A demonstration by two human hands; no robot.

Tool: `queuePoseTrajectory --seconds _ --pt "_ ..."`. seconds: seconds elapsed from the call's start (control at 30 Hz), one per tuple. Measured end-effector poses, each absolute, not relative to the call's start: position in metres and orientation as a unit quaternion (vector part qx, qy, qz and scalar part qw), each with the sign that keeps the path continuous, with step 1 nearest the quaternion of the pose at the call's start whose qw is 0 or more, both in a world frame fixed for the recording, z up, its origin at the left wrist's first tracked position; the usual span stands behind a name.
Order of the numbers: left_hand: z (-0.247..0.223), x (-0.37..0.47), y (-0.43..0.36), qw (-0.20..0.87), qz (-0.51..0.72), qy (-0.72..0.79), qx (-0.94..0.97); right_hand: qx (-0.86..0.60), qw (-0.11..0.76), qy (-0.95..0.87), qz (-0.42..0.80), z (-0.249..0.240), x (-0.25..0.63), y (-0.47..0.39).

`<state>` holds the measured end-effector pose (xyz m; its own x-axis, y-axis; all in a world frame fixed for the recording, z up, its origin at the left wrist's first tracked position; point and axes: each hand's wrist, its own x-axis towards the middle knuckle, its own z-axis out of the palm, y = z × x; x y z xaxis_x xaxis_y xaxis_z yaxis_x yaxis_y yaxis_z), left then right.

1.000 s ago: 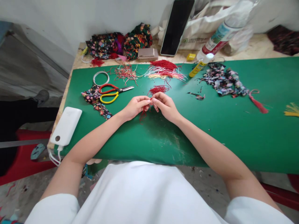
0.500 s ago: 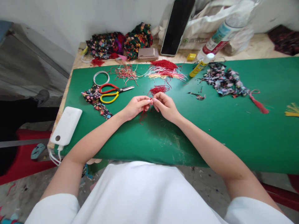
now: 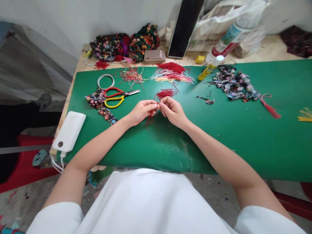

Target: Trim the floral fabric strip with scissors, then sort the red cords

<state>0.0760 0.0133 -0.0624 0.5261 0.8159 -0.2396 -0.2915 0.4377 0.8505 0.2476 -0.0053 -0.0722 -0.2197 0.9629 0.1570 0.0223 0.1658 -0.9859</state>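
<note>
Over the middle of the green mat (image 3: 204, 143) my two hands meet fingertip to fingertip. My left hand (image 3: 143, 112) pinches a red cord (image 3: 149, 121), whose loose ends hang below the fingers. My right hand (image 3: 173, 111) is closed in a pinch on the same cord, close beside the left thumb; the small part between the fingertips is mostly hidden. Just beyond the hands lies a bundle of red cords (image 3: 166, 94). Left of them rest scissors (image 3: 122, 96) with one red and one yellow handle, on a strip of floral fabric (image 3: 97, 102).
Behind lie red and pale cords (image 3: 172, 70) and tangled cord pieces (image 3: 130, 76). A glue bottle (image 3: 210, 69), dark floral scraps (image 3: 234, 83) and a pink tassel (image 3: 270, 107) are on the right. A phone (image 3: 185, 29) leans at the back; a white power bank (image 3: 69, 131) sits left.
</note>
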Motion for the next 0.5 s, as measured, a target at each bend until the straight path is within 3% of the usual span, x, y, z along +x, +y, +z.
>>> queuePoseTrajectory --seconds 0.5 --pt "-0.055 0.079 0.009 0.762 0.358 0.379 0.384 -0.425 0.489 -0.612 0.454 -0.062 0.247 -0.01"
